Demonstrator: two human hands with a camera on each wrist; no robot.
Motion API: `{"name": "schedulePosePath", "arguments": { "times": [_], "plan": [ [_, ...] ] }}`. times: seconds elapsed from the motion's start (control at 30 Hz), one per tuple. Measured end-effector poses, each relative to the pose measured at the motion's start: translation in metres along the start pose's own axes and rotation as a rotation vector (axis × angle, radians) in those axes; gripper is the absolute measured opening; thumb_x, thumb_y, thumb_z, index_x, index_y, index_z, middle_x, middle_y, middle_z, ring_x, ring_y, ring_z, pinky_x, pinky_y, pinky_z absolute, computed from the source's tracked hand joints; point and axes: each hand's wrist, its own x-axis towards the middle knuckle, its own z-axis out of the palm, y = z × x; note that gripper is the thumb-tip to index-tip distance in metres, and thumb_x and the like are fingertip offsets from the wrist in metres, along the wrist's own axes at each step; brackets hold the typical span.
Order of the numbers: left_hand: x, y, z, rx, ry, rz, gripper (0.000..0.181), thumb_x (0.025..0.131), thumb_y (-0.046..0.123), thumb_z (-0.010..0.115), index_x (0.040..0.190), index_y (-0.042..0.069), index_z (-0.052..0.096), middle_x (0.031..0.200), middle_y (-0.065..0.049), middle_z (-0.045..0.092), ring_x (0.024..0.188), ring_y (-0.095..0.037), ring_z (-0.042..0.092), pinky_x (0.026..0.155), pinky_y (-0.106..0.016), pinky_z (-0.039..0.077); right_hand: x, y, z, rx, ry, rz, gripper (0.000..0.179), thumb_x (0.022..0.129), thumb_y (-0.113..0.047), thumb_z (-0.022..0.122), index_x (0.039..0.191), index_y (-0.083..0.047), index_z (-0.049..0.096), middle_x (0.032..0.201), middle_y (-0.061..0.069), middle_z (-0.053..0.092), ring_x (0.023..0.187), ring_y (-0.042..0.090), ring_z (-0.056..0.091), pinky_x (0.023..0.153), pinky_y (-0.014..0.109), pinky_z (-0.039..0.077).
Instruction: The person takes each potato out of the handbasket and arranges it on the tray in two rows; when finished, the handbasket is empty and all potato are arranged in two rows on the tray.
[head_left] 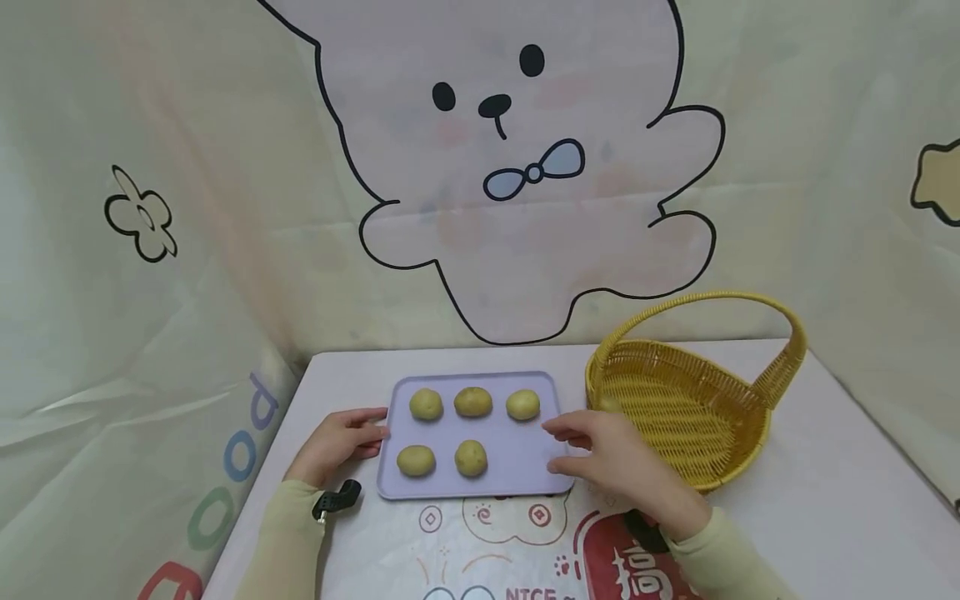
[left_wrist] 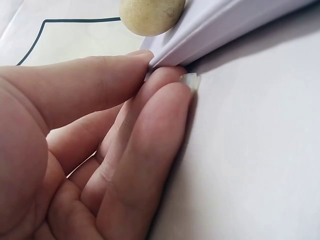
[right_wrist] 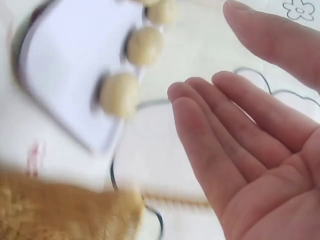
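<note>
Several potatoes lie on a pale lavender tray (head_left: pixel 517 467): three along the back, among them a middle one (head_left: pixel 472 402), and two along the front, including a left one (head_left: pixel 416 461). At the tray's left edge my left hand (head_left: pixel 341 442) pinches the rim between thumb and fingers, as the left wrist view shows closely. My right hand (head_left: pixel 611 454) hovers by the tray's right side, thumb and fingers apart. Its palm (right_wrist: pixel 270 200) holds nothing in the right wrist view, where the potatoes (right_wrist: pixel 120 95) look blurred.
A yellow woven basket (head_left: pixel 675 408) with a tall arched handle (head_left: pixel 712 297) stands right of the tray, behind my right forearm. The white table (head_left: pixel 840 500) bears printed drawings near its front. Cloth walls with cartoon figures rise behind and at both sides.
</note>
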Motion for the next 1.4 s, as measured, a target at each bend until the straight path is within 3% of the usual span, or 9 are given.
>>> {"name": "schedulePosePath", "arguments": {
  "times": [0.2,0.4,0.83,1.13,1.4],
  "plan": [
    [-0.001,0.000,0.000,0.017,-0.003,-0.007,0.058,0.100,0.018,0.079,0.151,-0.002,0.060,0.099,-0.003,0.074,0.082,-0.007,0.071,0.076,-0.020,0.063,-0.019,0.022,-0.053,-0.120,0.020,0.045,0.040,0.089,-0.028,0.091,0.126,-0.014,0.080,0.120,0.002,0.081,0.110,0.022,0.077,0.094,0.044,0.065],
    [-0.001,0.001,0.000,0.008,0.008,-0.009,0.058,0.098,0.015,0.079,0.150,-0.003,0.060,0.096,-0.003,0.073,0.081,-0.008,0.071,0.074,-0.020,0.063,-0.012,0.058,-0.085,-0.141,0.010,0.100,0.044,0.092,-0.039,0.087,0.127,-0.013,0.079,0.120,0.005,0.081,0.109,0.022,0.077,0.093,0.045,0.066],
    [-0.001,-0.002,-0.001,-0.004,0.002,0.005,0.056,0.100,0.014,0.077,0.150,-0.004,0.060,0.101,-0.004,0.074,0.082,-0.007,0.070,0.075,-0.020,0.063,0.039,0.115,-0.087,-0.047,-0.144,0.150,0.049,0.093,-0.028,0.087,0.133,-0.002,0.074,0.127,0.015,0.078,0.113,0.028,0.077,0.099,0.050,0.063],
    [0.001,-0.004,0.000,-0.006,0.005,-0.009,0.057,0.099,0.015,0.079,0.150,-0.002,0.061,0.105,-0.004,0.076,0.083,-0.007,0.071,0.076,-0.021,0.063,0.050,0.127,-0.079,0.002,-0.208,0.147,0.049,0.088,-0.022,0.090,0.130,0.000,0.075,0.121,0.013,0.080,0.110,0.026,0.077,0.097,0.046,0.064],
    [0.002,-0.005,-0.001,-0.014,0.011,-0.021,0.057,0.099,0.014,0.079,0.150,-0.002,0.061,0.105,-0.003,0.077,0.082,-0.006,0.071,0.075,-0.020,0.063,0.054,0.131,-0.072,-0.043,-0.217,0.156,0.054,0.085,-0.027,0.093,0.129,-0.001,0.076,0.115,0.008,0.081,0.108,0.024,0.076,0.100,0.050,0.062]
  ]
}}
